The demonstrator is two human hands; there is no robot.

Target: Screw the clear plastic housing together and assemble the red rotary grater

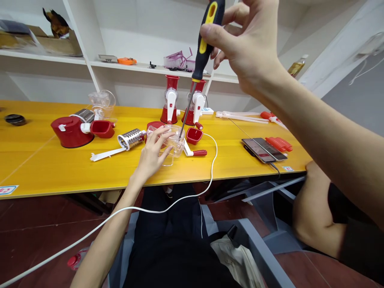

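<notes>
My right hand (252, 48) is raised high, its thumb and fingers closed round the black-and-yellow handle of a long screwdriver (203, 44). The shaft slants down, and its tip reaches into a clear plastic housing (177, 149) on the table. My left hand (153, 155) grips the near left side of that housing, fingers spread over it. Just right of the housing lie a red hopper (194, 136) and a white crank with a red handle (199, 153). A red base (155, 125) shows partly behind my left fingers.
Two assembled red-and-white rotary graters (171, 100) stand at the back. To the left are a metal grater drum (131, 139) and a red base (72, 134). A white cable (214, 160) crosses the table edge. Phones (264, 150) lie at right, near another person's arm (313, 212).
</notes>
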